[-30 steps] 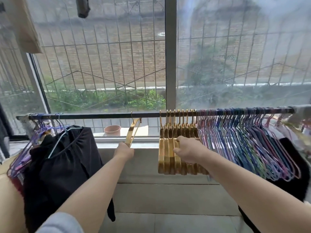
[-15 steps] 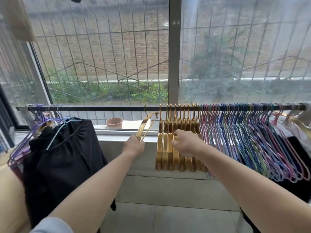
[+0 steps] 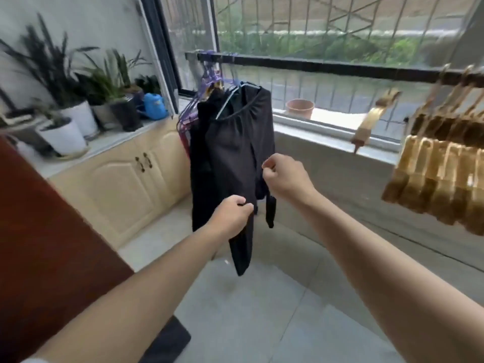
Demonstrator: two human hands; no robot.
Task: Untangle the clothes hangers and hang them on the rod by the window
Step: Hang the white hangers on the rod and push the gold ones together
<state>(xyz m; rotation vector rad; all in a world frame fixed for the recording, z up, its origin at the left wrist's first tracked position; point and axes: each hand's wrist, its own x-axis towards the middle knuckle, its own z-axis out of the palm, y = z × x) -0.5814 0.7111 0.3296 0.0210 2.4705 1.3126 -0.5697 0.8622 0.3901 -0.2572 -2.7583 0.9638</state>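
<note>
Window [image 3: 340,22] with its metal grille fills the top from about 11 to 2 o'clock, greenery outside. Under it the dark rod [image 3: 327,67] runs across, sloping down toward 3 o'clock. Cream cabinet [image 3: 125,184] sits at 9 o'clock, and its top carries a row of potted plants [image 3: 78,82] plus a blue watering can [image 3: 155,106]. A reddish-brown panel covers the 8 o'clock corner, can't tell what it is.

Dead centre hangs a black garment [image 3: 230,153] on a light wire hanger, hooked at the rod's left end, with a few purple hangers [image 3: 207,82] bunched beside it toward 10 o'clock. Over at 3 o'clock there's the pack of gold hangers [image 3: 440,163] pressed together on the rod, and one single gold hanger [image 3: 372,121] hanging apart from them at roughly 2 o'clock, pretty motion-blurred. A terracotta pot [image 3: 300,108] sits on the sill between the garment and that lone hanger.

Hands: left hand [image 3: 230,216] is just below centre, fingers curled in, right up against the garment's lower edge. It looks like it's pinching the fabric, but honestly I can't tell for sure. Right hand [image 3: 285,176] is a bit higher toward 3 o'clock, loosely fisted at the garment's right edge, same story, can't tell if it has cloth in it.
</note>
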